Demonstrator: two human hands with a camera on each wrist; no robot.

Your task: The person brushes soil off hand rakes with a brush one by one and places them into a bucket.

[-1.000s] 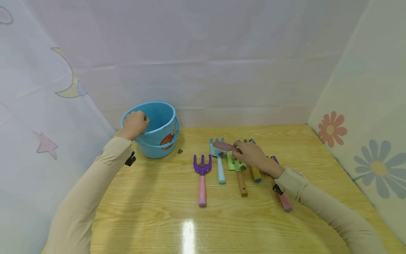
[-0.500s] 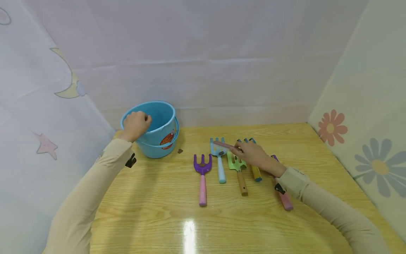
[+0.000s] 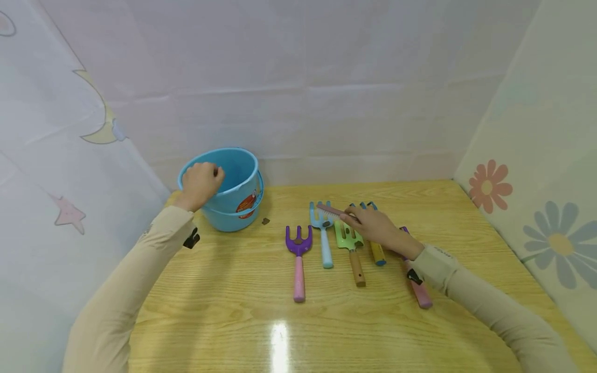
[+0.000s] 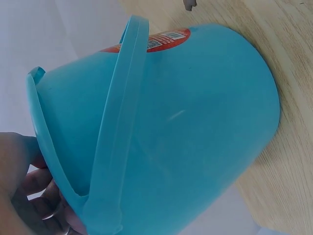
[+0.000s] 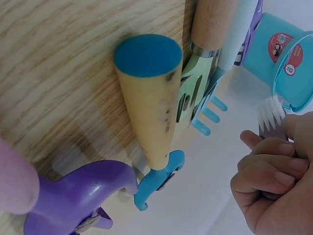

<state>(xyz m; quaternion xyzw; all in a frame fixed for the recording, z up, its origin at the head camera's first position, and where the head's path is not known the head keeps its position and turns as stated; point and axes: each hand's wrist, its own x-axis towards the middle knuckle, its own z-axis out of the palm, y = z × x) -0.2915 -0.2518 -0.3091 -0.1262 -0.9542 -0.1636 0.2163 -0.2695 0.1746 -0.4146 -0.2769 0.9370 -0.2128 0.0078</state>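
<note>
My right hand (image 3: 375,225) holds a small brush (image 3: 328,209) with a mauve handle and white bristles (image 5: 270,111). Its head overlaps the tines of a light blue hand fork (image 3: 325,248) in the head view. A green hand fork (image 3: 347,240) with a wooden handle lies under the hand, beside a blue hand rake (image 5: 156,180) with a yellow handle. Brown lumps sit on several tines. My left hand (image 3: 201,182), fingers curled, is at the rim of a blue bucket (image 3: 233,220). Its fingertips are partly hidden behind the rim, and I cannot tell whether they grip it.
A purple three-tined fork (image 3: 298,243) with a pink handle lies left of the others. Another with a pink handle (image 3: 422,295) lies at the right, partly under the sleeve. A brown lump (image 3: 265,221) is beside the bucket. Cloth walls (image 3: 354,129) enclose the wooden table (image 3: 224,311).
The brush has tilted in my right hand, so its bristles now show below the head. It has shifted slightly to the right. My left hand has barely moved.
</note>
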